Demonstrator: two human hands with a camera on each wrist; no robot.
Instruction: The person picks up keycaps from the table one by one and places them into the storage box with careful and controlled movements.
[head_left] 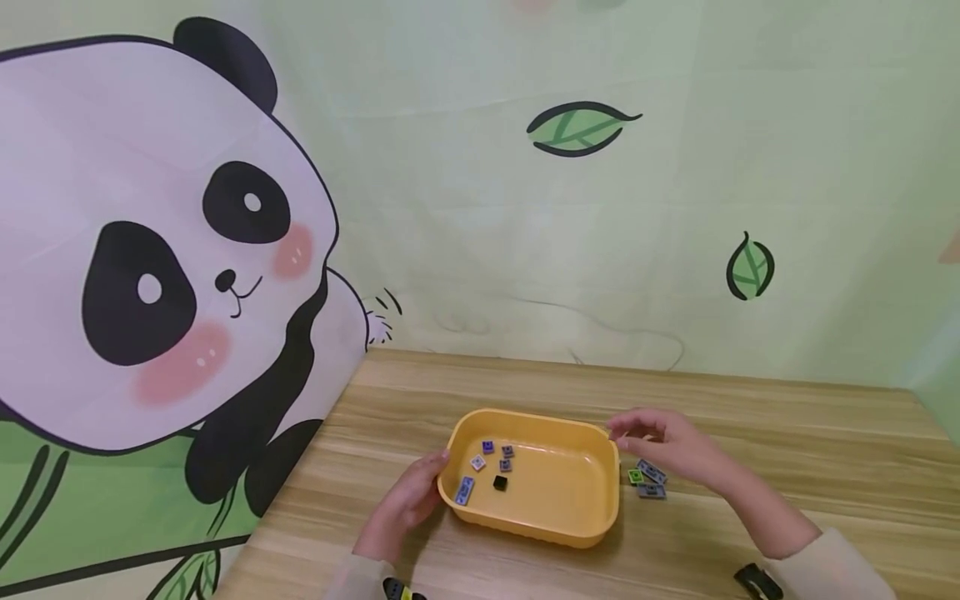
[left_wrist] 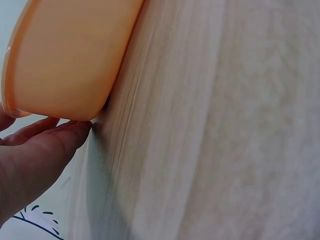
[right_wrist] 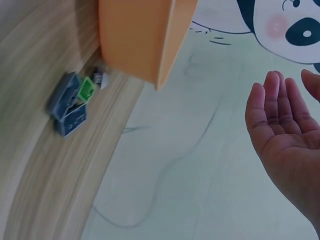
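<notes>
Yellow-orange plastic: the rounded rectangular tub (head_left: 558, 492) sits on the wood-grain tabletop (head_left: 810, 467) between the hands, long axis running left to right, right end a touch nearer the person! Left hand (head_left: 412, 493): fingers laid against the tub's left end, grip unclenched. Right hand (head_left: 671, 442) over by the right end, grip wide, palm bare, fingers gently bent. Inside, six small blocks (head_left: 506, 465) gather leftward; the oblong blue-grey one (head_left: 465, 491) lies lengthwise, near to far. Just outside the right wall: a small green square block (head_left: 636, 477) beside two oblong slate blocks (head_left: 652, 492).
</notes>
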